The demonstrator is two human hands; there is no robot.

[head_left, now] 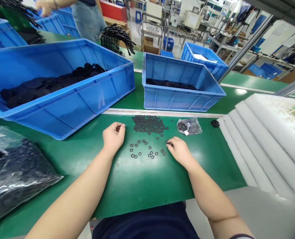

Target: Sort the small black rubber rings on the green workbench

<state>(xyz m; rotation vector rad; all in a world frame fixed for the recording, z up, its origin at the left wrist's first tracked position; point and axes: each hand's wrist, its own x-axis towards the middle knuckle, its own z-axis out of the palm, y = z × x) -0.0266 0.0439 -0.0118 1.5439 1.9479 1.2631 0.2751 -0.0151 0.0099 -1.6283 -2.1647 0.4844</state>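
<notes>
Nearest, dark clothing (147, 222) is showing below a smooth, glossy green worktop (147, 186). At left, a crinkled clear bag (20, 176) is bulging with dark parts.

Right hand (179, 151): thumb and forefinger are almost closing at a small dark ring (166, 141); cannot tell whether they are gripping it. Left hand (113, 137): fingers are curling loosely inward; contents, if any, cannot be told.

Loose rings (140, 153), flat, matte, round, with no long axis, are lying between the hands. The rightmost are sitting just beside the right fingertips, on their left, nearer that hand than the other. Beyond, a dense ring pile (148, 124) is spreading sideways, its left edge nearer the left hand. A small shiny bag (193, 126) is lying right of it; white foam layers (237, 132) are leaning in ridges farther right.

Farther, two ribbed blue bins (100, 94) (179, 99) are holding black parts. Across, a person (87, 21) is standing.
</notes>
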